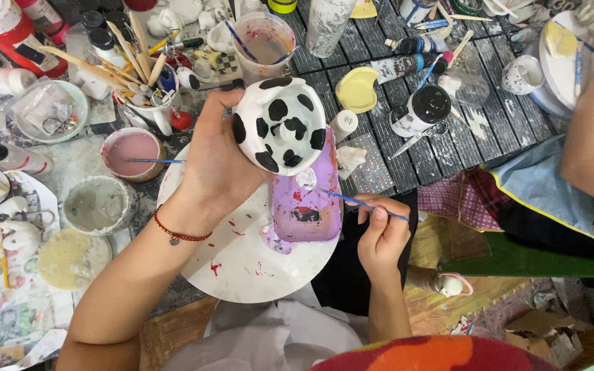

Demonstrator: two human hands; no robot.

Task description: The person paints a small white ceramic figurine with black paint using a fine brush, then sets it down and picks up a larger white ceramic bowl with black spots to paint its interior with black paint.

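I had the mug (280,125) in my left hand (216,165), a little above the middle of the frame, turned so its underside faced me; it was white with black cow patches, and my fingers were wrapped round its far side with the thumb along the near edge, gripping it clear of the worktop (407,137). My right hand (381,237), lower and to the right of centre, pinched a thin blue-handled brush (352,200) between thumb and fingertips, closed tight on the handle, with the bristle end reaching left over the purple palette (307,206) just under the mug. The palette sat on a round white board (242,254) flecked with red. As I judged it, I was between strokes, loading paint for the patches. The next stroke would call for a steady tilt of the mug and a light touch, so the black stayed inside its edges. To the left stood a cup of pinkish water (132,152) with another brush across it, and in the upper left a pot of wooden sticks (147,82). Someone else's arm (589,124) worked at the upper right.
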